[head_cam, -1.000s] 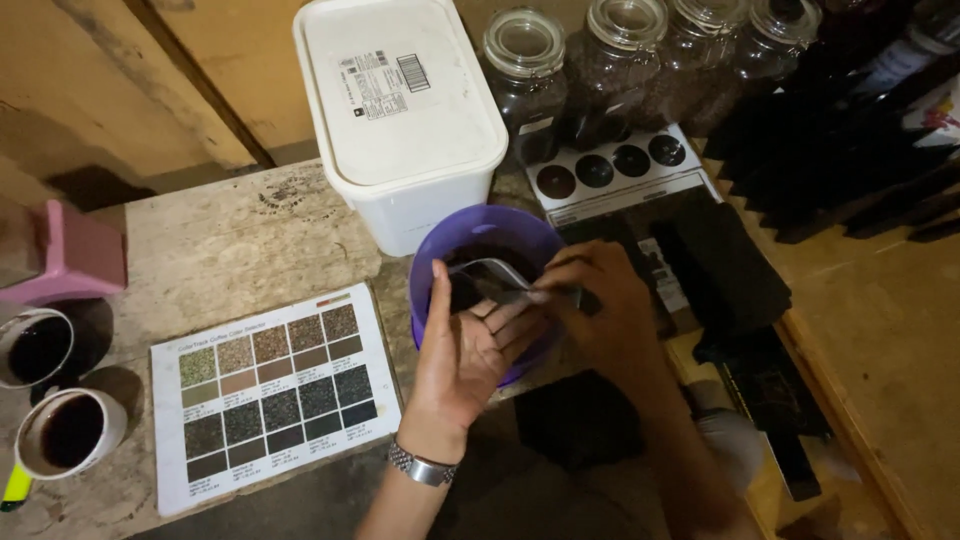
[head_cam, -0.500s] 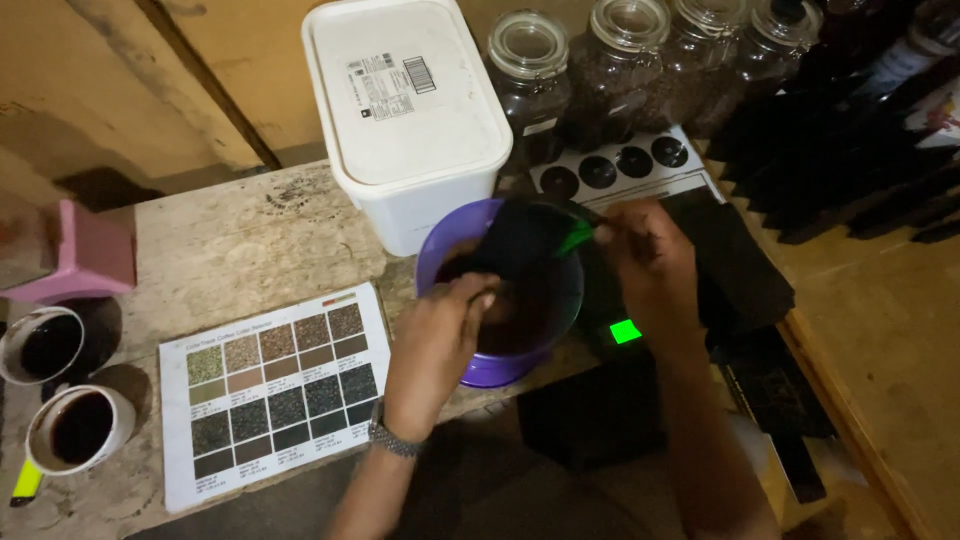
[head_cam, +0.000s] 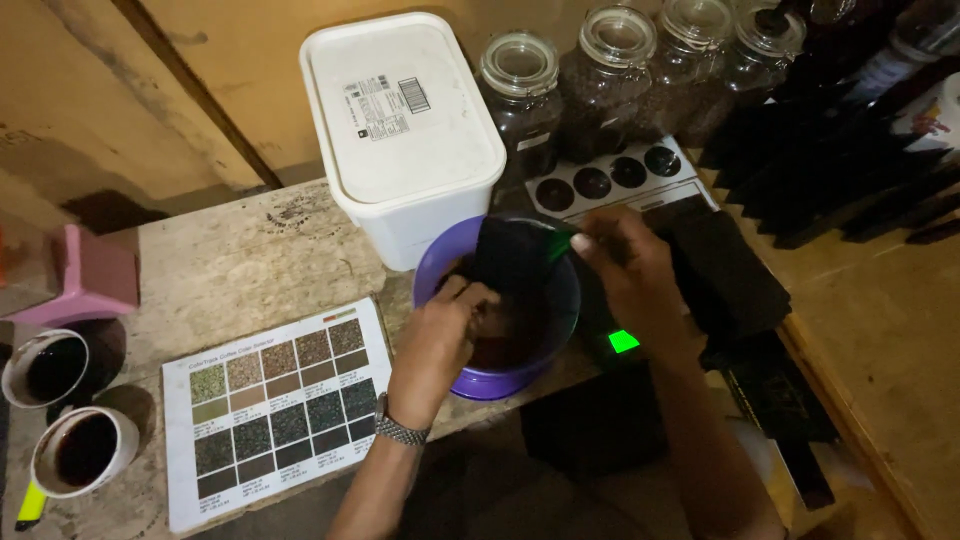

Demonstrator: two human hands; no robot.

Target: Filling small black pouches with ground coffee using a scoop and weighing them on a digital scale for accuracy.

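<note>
A purple bowl (head_cam: pixel 488 383) with dark contents stands at the table's front edge. My right hand (head_cam: pixel 632 272) grips the edge of a black pouch (head_cam: pixel 515 255) and holds it tilted over the far side of the bowl. My left hand (head_cam: pixel 438 340), with a metal watch on its wrist, reaches into the bowl from the near left. Its fingers curl down by the pouch's lower edge. What they hold is hidden.
A white lidded tub (head_cam: pixel 400 130) stands just behind the bowl, with glass jars (head_cam: pixel 520 95) of dark beans to its right. A colour chart sheet (head_cam: pixel 275 410) lies left, beside two cups (head_cam: pixel 70 410). A green display (head_cam: pixel 623 341) glows right, near stacked black pouches (head_cam: pixel 735 275).
The pouch has gone from being held in both hands above the bowl to being tilted at the bowl's far side in my right hand. My left hand has dropped into the bowl.
</note>
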